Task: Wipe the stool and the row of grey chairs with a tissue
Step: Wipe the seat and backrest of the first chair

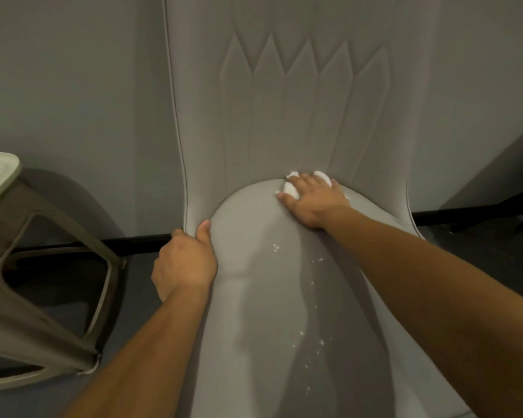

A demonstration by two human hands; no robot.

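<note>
A grey upholstered chair with a quilted backrest fills the middle of the view. My right hand presses a white tissue onto the back of the seat, where it meets the backrest; bits of tissue show between my fingers. My left hand grips the chair's left edge beside the seat, thumb on top. A darker damp streak and several small white tissue crumbs run down the seat. The stool, with a pale top and metal legs, stands at the left.
A grey wall with a black skirting strip rises behind the chair. Dark floor lies between the stool and the chair. Dark furniture legs show at the right edge.
</note>
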